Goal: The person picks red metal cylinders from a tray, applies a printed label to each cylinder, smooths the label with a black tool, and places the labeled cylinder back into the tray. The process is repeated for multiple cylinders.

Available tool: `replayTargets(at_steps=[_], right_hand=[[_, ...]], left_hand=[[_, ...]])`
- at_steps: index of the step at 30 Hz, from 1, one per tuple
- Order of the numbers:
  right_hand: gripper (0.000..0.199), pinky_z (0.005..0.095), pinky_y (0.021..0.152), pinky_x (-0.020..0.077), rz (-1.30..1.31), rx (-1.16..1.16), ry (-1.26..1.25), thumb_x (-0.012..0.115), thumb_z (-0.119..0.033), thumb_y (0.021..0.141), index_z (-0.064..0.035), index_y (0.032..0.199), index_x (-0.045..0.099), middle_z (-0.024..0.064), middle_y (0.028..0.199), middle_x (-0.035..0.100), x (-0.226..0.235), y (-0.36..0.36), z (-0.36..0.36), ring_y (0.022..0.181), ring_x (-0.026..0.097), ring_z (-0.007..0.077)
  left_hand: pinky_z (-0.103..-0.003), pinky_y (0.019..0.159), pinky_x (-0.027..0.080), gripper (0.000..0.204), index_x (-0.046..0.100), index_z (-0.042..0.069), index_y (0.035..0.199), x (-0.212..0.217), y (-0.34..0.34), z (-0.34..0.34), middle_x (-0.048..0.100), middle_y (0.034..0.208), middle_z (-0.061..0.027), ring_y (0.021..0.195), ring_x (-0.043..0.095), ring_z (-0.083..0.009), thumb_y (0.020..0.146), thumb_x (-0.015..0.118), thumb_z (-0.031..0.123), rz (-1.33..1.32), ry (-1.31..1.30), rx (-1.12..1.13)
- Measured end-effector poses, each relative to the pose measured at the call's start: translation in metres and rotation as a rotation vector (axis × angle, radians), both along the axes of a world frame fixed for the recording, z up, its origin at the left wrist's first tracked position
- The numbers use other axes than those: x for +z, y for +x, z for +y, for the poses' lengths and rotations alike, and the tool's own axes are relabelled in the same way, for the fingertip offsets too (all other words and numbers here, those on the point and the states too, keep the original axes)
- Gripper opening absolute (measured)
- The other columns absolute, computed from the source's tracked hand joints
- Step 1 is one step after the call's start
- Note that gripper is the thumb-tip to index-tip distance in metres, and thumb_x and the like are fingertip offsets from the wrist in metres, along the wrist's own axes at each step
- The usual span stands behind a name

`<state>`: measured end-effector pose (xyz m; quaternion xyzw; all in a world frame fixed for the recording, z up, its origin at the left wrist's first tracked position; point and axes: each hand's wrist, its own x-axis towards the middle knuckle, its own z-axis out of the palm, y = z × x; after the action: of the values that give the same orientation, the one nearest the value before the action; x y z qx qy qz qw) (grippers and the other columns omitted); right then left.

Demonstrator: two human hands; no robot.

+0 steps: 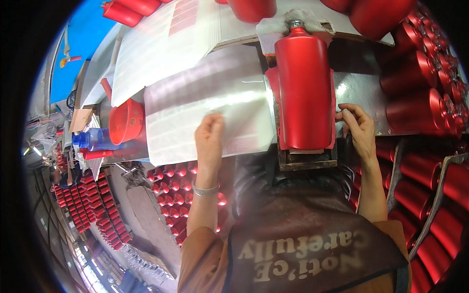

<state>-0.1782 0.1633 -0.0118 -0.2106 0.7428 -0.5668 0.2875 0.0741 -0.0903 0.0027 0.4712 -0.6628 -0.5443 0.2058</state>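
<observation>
A red bottle [304, 88] lies in a cradle [308, 158], long axis running away from the person, neck at the far end. The left hand [210, 139] pinches a clear label sheet [205, 105] left of the bottle. The right hand [359, 128], fingers curled, presses the red label [333, 128] at the bottle's right side.

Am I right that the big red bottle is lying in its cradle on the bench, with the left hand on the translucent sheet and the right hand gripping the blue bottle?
Not quite. In the head view the right hand rests beside the red bottle, at the edge of its cradle. The blue bottle stands untouched far to the left. The left hand is on the translucent sheet, as you said.
</observation>
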Motion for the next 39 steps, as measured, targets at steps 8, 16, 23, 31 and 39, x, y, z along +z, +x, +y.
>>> replayTargets(at_steps=[8,16,23,31,39], right_hand=[[0.031,0.0217,0.061,0.0444,-0.019,-0.009,0.018,0.059,-0.021,0.099,0.0035,0.118,0.066,0.0072,0.092,0.073,0.002,0.001,-0.001,0.069,0.057,0.0062],[0.030,0.0217,0.061,0.0443,-0.043,-0.027,0.038,0.060,-0.021,0.099,0.0031,0.117,0.067,0.0072,0.091,0.072,0.004,0.002,-0.001,0.069,0.056,0.0063],[0.030,0.0222,0.062,0.0450,-0.048,-0.028,0.012,0.060,-0.020,0.100,0.0038,0.117,0.067,0.0075,0.091,0.072,0.005,0.003,-0.003,0.072,0.059,0.0078],[0.030,0.0223,0.064,0.0463,-0.012,-0.020,0.016,0.060,-0.020,0.100,0.0039,0.117,0.067,0.0083,0.091,0.073,0.004,0.003,-0.001,0.078,0.063,0.0091],[0.030,0.0229,0.063,0.0471,0.012,-0.028,0.033,0.061,-0.020,0.100,0.0034,0.117,0.067,0.0088,0.092,0.074,0.003,0.005,0.001,0.079,0.065,0.0097]], left_hand=[[-0.030,0.081,0.046,0.023,0.056,0.002,0.104,-0.016,0.020,-0.030,0.059,0.098,-0.0053,0.088,0.052,-0.0145,0.100,0.052,0.024,0.528,-0.347,0.606],[-0.047,0.094,0.048,0.034,0.056,-0.006,0.119,-0.084,0.125,-0.097,0.062,0.115,-0.0260,0.112,0.059,-0.0401,0.090,0.069,0.007,0.366,-0.615,0.714],[-0.036,0.090,0.053,0.022,0.065,-0.003,0.113,-0.015,0.108,-0.084,0.069,0.106,-0.0101,0.096,0.064,-0.0245,0.099,0.052,0.008,0.320,-0.716,0.997],[-0.052,0.111,0.034,0.011,0.073,0.006,0.093,0.011,-0.027,-0.056,0.058,0.133,-0.0228,0.130,0.049,-0.0406,0.086,0.069,0.013,-0.445,-1.156,-0.211],[-0.066,0.117,0.021,0.015,0.073,0.005,0.096,-0.025,-0.047,-0.085,0.054,0.135,-0.0265,0.141,0.038,-0.0444,0.087,0.062,0.011,-0.737,-1.284,-0.342]])
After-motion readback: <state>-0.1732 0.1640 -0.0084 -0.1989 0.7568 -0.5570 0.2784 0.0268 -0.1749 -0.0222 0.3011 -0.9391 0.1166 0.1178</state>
